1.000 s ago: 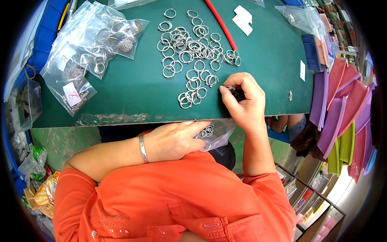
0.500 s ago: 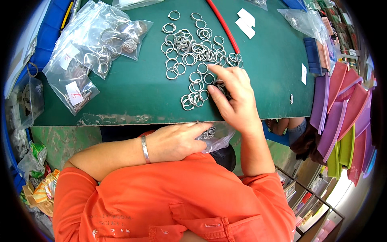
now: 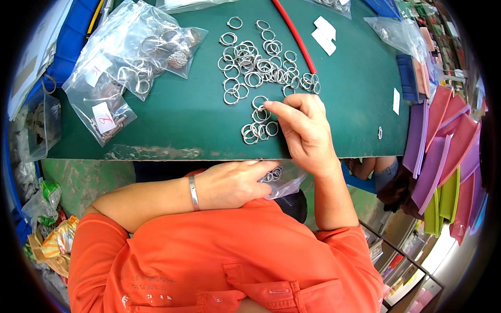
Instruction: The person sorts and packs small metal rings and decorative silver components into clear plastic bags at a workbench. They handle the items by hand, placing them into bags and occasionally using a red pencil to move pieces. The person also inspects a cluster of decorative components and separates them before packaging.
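Thin silvery metal rings (image 3: 253, 80), some with small bumps on their bands, lie loose in an overlapping cluster on the green tabletop (image 3: 182, 122). A smaller group of rings (image 3: 250, 133) sits nearer the front edge. Over its right side is my right hand (image 3: 308, 128), fingers curled in, the index fingertip at a ring (image 3: 259, 101). What lies inside those fingers is hidden. Just below the table edge, my left hand (image 3: 229, 182) grips a clear plastic bag (image 3: 288, 180) with several rings inside.
Clear bags of metal parts (image 3: 117, 78) with paper labels cover the table's left. A red rod (image 3: 295, 36) lies beyond the rings, near white paper slips (image 3: 324, 35). Purple, red and green plastic pieces (image 3: 443, 151) are stacked at right. Part of another person (image 3: 376, 167) shows below the table's right edge.
My right hand's spread thumb and index finger have drawn together. Some rings beside and under it no longer show on the table. My left hand stays at the bag. The view has shifted slightly.
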A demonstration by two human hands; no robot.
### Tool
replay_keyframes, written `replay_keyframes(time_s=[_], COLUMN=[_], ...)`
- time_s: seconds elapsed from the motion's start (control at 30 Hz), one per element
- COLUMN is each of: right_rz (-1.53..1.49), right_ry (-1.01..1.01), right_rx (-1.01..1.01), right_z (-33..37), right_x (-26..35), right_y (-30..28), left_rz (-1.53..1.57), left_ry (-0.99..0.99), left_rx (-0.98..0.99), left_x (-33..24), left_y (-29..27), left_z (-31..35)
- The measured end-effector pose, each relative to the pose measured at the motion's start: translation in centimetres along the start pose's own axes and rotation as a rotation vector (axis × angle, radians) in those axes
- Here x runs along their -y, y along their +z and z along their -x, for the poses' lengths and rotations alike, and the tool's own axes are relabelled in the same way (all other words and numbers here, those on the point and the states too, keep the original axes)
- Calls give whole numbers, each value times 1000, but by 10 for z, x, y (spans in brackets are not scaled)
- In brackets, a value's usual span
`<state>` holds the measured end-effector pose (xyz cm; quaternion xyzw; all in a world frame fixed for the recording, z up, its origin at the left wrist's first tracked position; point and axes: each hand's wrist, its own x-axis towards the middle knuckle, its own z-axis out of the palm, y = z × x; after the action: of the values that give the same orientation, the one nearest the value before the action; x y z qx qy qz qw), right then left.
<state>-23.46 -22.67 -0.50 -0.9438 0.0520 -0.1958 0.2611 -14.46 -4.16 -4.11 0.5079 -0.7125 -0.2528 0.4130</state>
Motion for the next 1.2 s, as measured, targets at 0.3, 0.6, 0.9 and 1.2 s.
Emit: replay_keyframes(time_s=[0.3, 0.6, 0.9, 1.2], right_rz=[28, 7, -54, -79], right_ry=[50, 30, -7, -82], right_rx=[-29, -70, -70, 94], right_z=[-9, -6, 8, 7], right_x=[4, 0, -1, -6], right_y=[9, 7, -7, -10], left_rz=[8, 33, 3, 38], left_ry=[5, -11, 9, -21], left_rx=[19, 15, -13, -5], left_x=[1, 1, 0, -2], left_y=[-4, -1, 0, -3], left_z=[0, 1, 1, -1])
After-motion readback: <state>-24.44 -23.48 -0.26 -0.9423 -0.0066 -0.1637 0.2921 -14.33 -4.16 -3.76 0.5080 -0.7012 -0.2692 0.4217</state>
